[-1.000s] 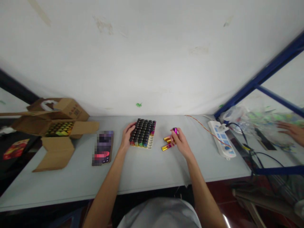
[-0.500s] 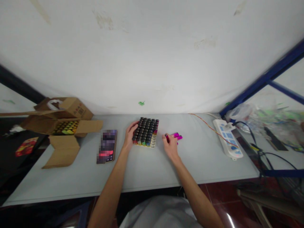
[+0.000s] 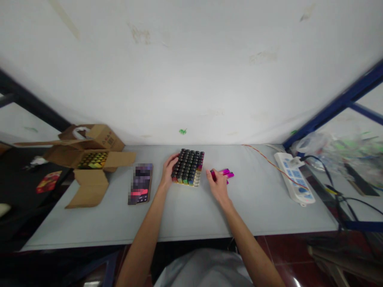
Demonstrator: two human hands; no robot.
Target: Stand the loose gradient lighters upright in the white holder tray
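Note:
A pale tray (image 3: 197, 179) stands on the table, filled with rows of black-topped lighters (image 3: 186, 165) in several colours. Vacant round slots show along the near part of its right edge. My left hand (image 3: 168, 172) is wrapped round the tray's left side. Just right of the tray, my right hand (image 3: 218, 186) is closed on a magenta lighter (image 3: 213, 174) with a dark top, held between thumb and fingers. Several loose magenta lighters (image 3: 229, 174) lie on the table behind and beside that hand, partly hidden by it.
Left of the tray lies a phone (image 3: 143, 183) with a blurred screen. Beyond it, an open cardboard box (image 3: 89, 189) holds yellowish lighters. A white power strip (image 3: 295, 179) with cables lies at the right, near a blue metal frame (image 3: 317, 119) and plastic bags (image 3: 353, 147).
The whole view has shifted slightly, so things appear farther right. My left hand stays on the tray, and my right hand still holds the magenta lighter beside it.

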